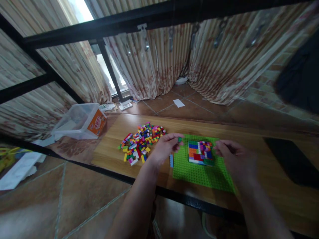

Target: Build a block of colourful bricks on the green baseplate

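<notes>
Brown wooden surface [109,149]: left hand [165,148] pinches green plastic brick [179,139], frame-left of multicoloured brick square [199,154]; right hand [234,155] nearer, grip unclear.

— Viewpoint?
— Single head-worn camera, above the near side of the wooden tabletop [109,142].
— Facing?
— Forward and steeply down, striped curtains [154,66] beyond.
— Range?
— Close on left hand [166,146] and right hand [231,155]; curtains farther off.
— Coverage?
— Wide: tiled floor [89,192] at lower left, black frame bar [99,28] across top.
</notes>
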`<state>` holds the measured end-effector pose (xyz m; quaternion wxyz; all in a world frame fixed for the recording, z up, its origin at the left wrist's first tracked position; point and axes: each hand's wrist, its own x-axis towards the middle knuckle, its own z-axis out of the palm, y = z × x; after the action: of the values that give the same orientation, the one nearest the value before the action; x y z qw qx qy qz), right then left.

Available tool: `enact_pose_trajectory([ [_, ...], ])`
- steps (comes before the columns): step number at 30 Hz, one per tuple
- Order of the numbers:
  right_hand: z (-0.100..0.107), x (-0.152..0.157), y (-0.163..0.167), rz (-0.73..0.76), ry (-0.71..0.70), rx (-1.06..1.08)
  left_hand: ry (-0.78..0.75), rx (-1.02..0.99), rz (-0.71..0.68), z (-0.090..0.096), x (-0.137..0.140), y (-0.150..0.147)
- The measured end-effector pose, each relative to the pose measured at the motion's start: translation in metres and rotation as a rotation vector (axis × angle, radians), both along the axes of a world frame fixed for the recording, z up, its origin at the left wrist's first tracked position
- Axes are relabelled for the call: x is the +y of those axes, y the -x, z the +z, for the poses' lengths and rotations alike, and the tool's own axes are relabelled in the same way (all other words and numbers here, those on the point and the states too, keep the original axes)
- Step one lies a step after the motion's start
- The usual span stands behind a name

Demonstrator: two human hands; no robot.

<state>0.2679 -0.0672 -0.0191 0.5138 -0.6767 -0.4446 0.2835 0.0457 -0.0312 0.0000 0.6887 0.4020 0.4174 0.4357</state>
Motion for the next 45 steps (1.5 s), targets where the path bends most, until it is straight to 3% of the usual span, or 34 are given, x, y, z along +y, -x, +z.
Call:
enact_pose_trajectory([
  [3,0.004,-0.001,0.006,-0.063,-0.03,0.005,-0.003,-0.014,-0.076,-0.002,-0.005,-0.015],
  [7,0.007,-0.004,0.015,-0.065,-0.051,-0.016,-0.001,-0.026,-0.052,-0.005,-0.009,-0.029],
  [14,0.013,-0.008,0.031,-0.118,-0.079,-0.072,0.022,-0.022,-0.071,-0.008,-0.011,-0.028],
  [21,0.013,-0.009,0.049,-0.049,-0.103,-0.071,-0.048,-0.042,0.15,-0.005,-0.007,-0.018],
  [26,0.002,-0.013,0.067,0.141,-0.076,-0.153,-0.212,0.014,0.325,0.004,-0.008,-0.001],
  [30,0.001,-0.02,0.094,0.351,-0.065,-0.317,-0.285,-0.082,0.664,0.017,-0.008,0.045],
  [34,0.003,-0.013,0.128,0.568,-0.104,-0.413,-0.191,-0.345,0.982,0.024,-0.01,0.1],
  [36,0.003,-0.001,0.146,0.588,-0.065,-0.532,-0.142,-0.387,1.097,0.025,-0.012,0.117],
  [39,0.003,0.017,0.169,0.584,-0.041,-0.736,-0.084,-0.392,1.127,0.024,-0.014,0.126],
  [45,-0.003,0.037,0.195,0.537,0.057,-1.025,-0.037,-0.404,1.0,0.024,-0.013,0.122],
])
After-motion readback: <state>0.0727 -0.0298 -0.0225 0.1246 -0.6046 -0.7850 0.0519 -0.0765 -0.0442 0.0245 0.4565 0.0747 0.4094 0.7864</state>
